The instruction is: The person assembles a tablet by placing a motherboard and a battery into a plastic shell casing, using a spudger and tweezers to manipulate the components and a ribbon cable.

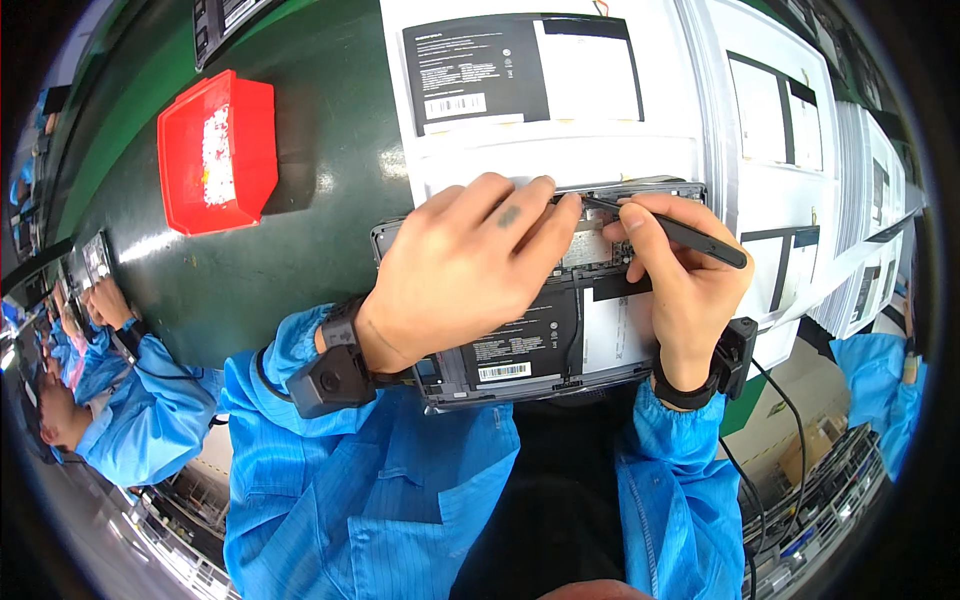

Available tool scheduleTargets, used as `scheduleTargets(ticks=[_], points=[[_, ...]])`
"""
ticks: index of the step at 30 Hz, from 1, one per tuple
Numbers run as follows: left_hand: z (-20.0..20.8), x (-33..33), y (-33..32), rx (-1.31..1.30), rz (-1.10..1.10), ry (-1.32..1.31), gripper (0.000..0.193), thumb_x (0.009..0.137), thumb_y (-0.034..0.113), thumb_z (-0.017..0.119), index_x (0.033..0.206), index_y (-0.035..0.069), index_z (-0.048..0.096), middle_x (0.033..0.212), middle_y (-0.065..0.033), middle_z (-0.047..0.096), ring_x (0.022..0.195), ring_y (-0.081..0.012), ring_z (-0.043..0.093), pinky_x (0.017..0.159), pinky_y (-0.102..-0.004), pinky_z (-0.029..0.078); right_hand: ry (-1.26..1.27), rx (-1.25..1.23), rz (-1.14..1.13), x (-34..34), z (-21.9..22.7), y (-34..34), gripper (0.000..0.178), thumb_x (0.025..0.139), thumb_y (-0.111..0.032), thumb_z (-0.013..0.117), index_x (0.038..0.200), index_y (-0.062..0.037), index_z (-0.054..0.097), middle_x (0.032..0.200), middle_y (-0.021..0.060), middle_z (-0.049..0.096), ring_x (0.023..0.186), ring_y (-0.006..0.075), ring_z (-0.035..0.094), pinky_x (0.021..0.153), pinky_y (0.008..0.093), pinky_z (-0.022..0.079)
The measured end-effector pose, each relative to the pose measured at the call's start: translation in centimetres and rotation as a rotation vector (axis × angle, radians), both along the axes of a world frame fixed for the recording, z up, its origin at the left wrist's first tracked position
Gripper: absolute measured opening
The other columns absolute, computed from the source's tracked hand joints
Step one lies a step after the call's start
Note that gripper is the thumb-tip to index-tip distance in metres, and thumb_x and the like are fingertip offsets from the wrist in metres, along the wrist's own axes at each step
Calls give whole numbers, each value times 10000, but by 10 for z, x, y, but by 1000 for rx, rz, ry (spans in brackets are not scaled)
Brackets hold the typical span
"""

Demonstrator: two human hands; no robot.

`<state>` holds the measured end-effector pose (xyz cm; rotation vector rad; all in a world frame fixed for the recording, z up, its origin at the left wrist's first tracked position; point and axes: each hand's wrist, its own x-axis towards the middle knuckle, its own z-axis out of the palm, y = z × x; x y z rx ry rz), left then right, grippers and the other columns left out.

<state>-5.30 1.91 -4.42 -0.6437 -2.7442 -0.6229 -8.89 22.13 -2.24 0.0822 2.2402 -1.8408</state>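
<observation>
An opened, tablet-like device lies in front of me, its inside showing. A battery pack with a black label and a white panel fills its near part, and a metal-covered circuit board runs along the far part. My right hand pinches black tweezers, their tip down at the device's far edge. My left hand reaches over the device's left side, bent fingers closed beside the tweezer tip. Its thumb and whatever the fingertips hold are hidden.
A red bin with small white pieces stands on the dark green table at left. Beyond the device, a battery pack lies on a white tray. Stacked white trays line the right. A co-worker sits at left.
</observation>
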Motion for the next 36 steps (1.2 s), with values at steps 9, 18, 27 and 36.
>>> scheduleTargets(ticks=[9,18,27,36], points=[[0,6,-5,-43,-46,42,481,691,86,691,1167,30,727,1206,-113,690,896,-247,678,726,-347,592,226,95,86,4,-12,9,177,820,4,821,985,15,759,866,76,741,654,54,606,556,191,436],[-8,9,-8,27,-45,129,396,702,69,711,1090,-8,744,1208,-168,698,949,-271,699,754,-364,602,272,140,167,-1,-13,6,196,797,15,825,983,17,762,906,120,758,720,116,676,606,221,504],[-9,10,-9,37,-38,103,376,715,88,716,1073,-24,738,1223,-177,689,961,-286,689,762,-371,601,265,156,156,0,-13,3,198,776,33,822,963,23,758,915,138,767,783,166,724,655,243,543],[-10,9,-10,26,-49,88,369,729,93,709,1078,-23,737,1225,-181,688,974,-290,695,781,-375,605,262,120,40,1,-13,6,155,801,26,804,947,23,752,859,110,743,666,100,637,578,214,471]])
